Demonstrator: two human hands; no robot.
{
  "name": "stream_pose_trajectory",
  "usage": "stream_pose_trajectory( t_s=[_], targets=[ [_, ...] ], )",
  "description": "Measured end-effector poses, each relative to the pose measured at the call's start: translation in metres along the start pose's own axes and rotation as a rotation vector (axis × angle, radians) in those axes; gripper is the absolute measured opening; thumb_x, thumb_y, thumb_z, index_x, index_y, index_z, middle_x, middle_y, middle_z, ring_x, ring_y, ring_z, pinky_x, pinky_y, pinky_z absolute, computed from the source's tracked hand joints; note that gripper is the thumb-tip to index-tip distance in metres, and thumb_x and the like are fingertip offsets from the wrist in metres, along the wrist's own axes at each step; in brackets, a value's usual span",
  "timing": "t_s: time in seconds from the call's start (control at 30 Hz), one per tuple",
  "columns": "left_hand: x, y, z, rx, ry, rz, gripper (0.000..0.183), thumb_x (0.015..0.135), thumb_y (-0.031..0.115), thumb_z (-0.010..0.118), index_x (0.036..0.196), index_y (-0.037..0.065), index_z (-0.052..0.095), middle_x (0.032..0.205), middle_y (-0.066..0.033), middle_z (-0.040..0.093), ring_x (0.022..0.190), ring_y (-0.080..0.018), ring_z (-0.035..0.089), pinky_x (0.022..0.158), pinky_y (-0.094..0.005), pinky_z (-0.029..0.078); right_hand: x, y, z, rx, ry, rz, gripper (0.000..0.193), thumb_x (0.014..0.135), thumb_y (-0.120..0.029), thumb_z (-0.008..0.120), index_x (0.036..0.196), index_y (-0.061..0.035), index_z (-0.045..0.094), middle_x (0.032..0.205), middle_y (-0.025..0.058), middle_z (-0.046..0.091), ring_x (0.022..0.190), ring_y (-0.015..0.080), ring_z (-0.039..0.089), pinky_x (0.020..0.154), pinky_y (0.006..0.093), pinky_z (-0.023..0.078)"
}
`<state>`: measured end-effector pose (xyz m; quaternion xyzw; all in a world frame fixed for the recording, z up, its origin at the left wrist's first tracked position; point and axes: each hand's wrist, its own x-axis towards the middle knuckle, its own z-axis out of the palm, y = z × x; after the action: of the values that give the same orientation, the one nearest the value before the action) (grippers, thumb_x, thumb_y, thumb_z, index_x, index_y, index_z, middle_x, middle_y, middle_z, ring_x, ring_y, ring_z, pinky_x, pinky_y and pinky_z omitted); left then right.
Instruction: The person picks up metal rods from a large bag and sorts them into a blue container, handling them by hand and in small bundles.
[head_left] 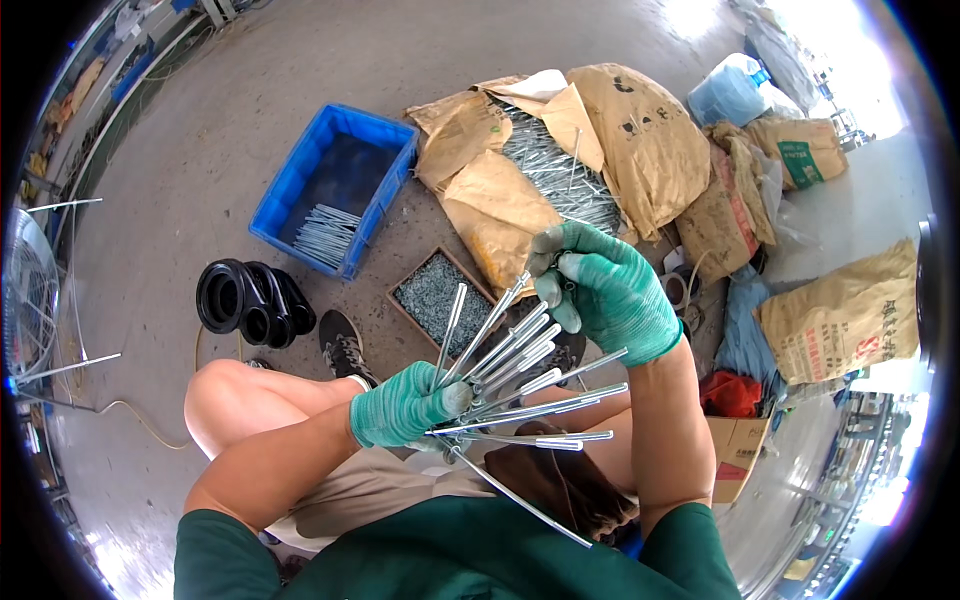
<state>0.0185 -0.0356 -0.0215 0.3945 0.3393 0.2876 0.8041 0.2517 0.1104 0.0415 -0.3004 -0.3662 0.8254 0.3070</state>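
My left hand (405, 405), in a green-and-grey work glove, is closed round a bundle of shiny metal rods (520, 355). Their free ends fan out to the right and upward, and one rod (525, 500) slants down toward my lap. Just above the bundle, my gloved right hand (620, 290) has its fingers curled with thumb and fingertips close together. A small dark metal piece shows at its fingertips, too small to name. Between my feet, a shallow tray (468, 273) holds many small grey metal parts (440, 300).
Ahead stands a blue crate (297, 258) with loose rods (328, 235) inside. An opened brown paper sack (480, 195) spills more rods (565, 165). Black ring-shaped parts (255, 300) lie left of my shoe (343, 345). Sacks (840, 310), a cardboard box (735, 445) and a fan (30, 290) surround me.
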Motion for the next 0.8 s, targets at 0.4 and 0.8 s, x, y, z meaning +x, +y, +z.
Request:
stream_pose_trajectory(
  t_s=[0.4, 0.8],
  targets=[
    [0.0, 0.003, 0.001, -0.045, -0.043, -0.038, 0.049, 0.094, 0.052, 0.061, 0.096, 0.005, 0.073, 0.07, 0.0023, 0.064, 0.063, -0.0046, 0.055, 0.055, -0.0212, 0.042, -0.008, -0.012, 0.018, -0.23, 0.012, 0.024, 0.024, 0.099, -0.012, 0.058, 0.118, 0.0024, 0.055, 0.086, 0.0131, 0.068, 0.06, 0.0138, 0.063, 0.042, 0.0203, 0.046],
    [-0.001, -0.013, -0.005, -0.081, -0.17, -0.125, 0.052, 0.095, 0.055, 0.057, 0.091, 0.005, 0.072, 0.071, -0.0003, 0.065, 0.064, -0.0063, 0.057, 0.056, -0.0233, 0.044, -0.003, -0.014, 0.024, -0.432, -0.02, -0.067, 0.028, 0.093, -0.017, 0.069, 0.112, 0.0022, 0.066, 0.083, 0.006, 0.066, 0.058, 0.0056, 0.054, 0.045, 0.0188, 0.04]
  ],
)
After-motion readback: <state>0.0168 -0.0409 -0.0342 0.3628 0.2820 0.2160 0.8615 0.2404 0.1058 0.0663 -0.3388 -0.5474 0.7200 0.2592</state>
